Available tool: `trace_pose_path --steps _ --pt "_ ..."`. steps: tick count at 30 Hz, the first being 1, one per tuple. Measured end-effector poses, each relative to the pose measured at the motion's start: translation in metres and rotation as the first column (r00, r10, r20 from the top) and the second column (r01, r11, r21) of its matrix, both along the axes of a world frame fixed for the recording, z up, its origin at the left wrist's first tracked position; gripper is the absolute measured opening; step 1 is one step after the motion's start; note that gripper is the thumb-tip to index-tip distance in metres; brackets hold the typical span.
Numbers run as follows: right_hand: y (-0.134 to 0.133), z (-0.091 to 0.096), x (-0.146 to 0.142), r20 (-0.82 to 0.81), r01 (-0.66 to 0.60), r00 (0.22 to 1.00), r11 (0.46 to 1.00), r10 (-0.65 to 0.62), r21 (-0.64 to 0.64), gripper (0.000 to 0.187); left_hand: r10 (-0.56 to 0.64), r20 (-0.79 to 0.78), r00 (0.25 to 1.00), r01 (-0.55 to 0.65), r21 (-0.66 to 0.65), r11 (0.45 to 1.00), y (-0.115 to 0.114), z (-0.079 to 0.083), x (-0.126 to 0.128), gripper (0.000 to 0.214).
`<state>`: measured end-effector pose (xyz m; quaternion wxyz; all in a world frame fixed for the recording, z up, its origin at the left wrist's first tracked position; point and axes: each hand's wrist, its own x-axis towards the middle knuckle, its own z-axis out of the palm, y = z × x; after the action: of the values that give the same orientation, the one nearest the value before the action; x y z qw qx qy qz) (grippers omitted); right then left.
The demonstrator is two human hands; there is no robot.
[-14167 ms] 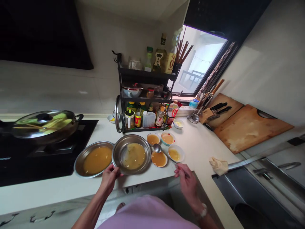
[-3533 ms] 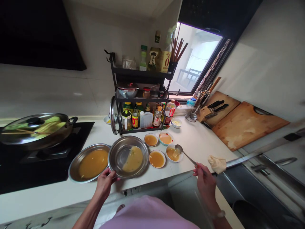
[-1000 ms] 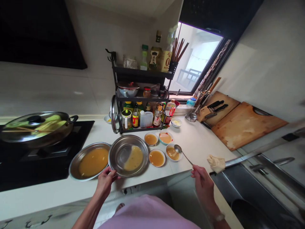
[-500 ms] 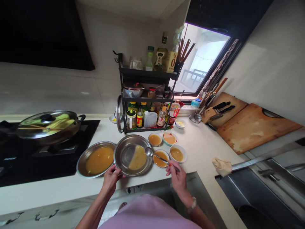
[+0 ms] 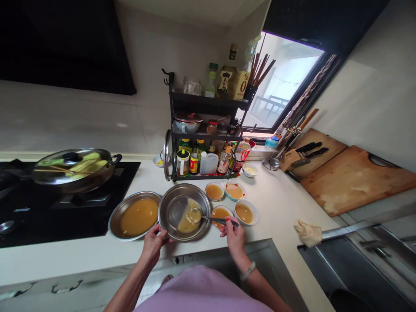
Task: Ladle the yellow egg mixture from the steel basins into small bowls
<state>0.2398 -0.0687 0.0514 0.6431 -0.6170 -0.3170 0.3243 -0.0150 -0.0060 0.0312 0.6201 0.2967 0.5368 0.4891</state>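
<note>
My left hand [image 5: 155, 239] pinches the near-left rim of a round metal basin [image 5: 168, 212], which tilts so that its yellowish liquid [image 5: 187, 224] pools on the right side. In my right hand [image 5: 234, 236] is a metal spoon [image 5: 214, 219] with a dark handle; its bowl dips into that liquid. Left of the basin stands a second metal basin [image 5: 113, 225] holding orange-brown liquid. Just to the right are several small bowls of similar liquid, among them a white bowl [image 5: 254, 217] and one bowl [image 5: 229, 208] partly under the spoon handle.
A lidded pan [image 5: 74, 182] sits on the black stove [image 5: 32, 221] at left. Behind the basins rises a black rack [image 5: 208, 135] of bottles and jars. A small bowl [image 5: 249, 173], knife block [image 5: 292, 158], cutting board [image 5: 357, 182], cloth [image 5: 308, 233] and sink [image 5: 351, 264] lie to the right.
The spoon has moved left and down from the basin's right rim into the yellowish liquid, with my right hand following. My left hand keeps its hold on the rim. The view has shifted slightly.
</note>
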Motion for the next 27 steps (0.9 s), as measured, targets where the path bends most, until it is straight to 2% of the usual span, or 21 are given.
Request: trace_pose_path --steps 5,15,22,27 --pt "-0.005 0.012 0.005 -0.166 0.056 0.985 0.998 -0.053 0.014 0.036 -0.004 -0.016 1.0 0.004 -0.019 1.0 -0.001 0.005 0.0 0.029" --pt "-0.026 0.043 0.024 -0.202 0.109 0.974 0.994 -0.1 0.032 0.035 -0.022 -0.041 0.999 0.021 -0.008 1.0 0.001 0.003 -0.001 0.033" --pt "-0.046 0.065 0.058 -0.18 0.226 0.96 0.974 -0.217 0.032 0.031 -0.016 -0.039 0.999 0.015 -0.022 1.0 0.001 0.006 -0.001 0.029" --pt "-0.062 0.071 0.094 -0.145 0.381 0.918 0.923 -0.37 0.054 0.033 -0.018 -0.041 0.999 0.017 -0.021 1.0 0.0 0.007 -0.001 0.028"
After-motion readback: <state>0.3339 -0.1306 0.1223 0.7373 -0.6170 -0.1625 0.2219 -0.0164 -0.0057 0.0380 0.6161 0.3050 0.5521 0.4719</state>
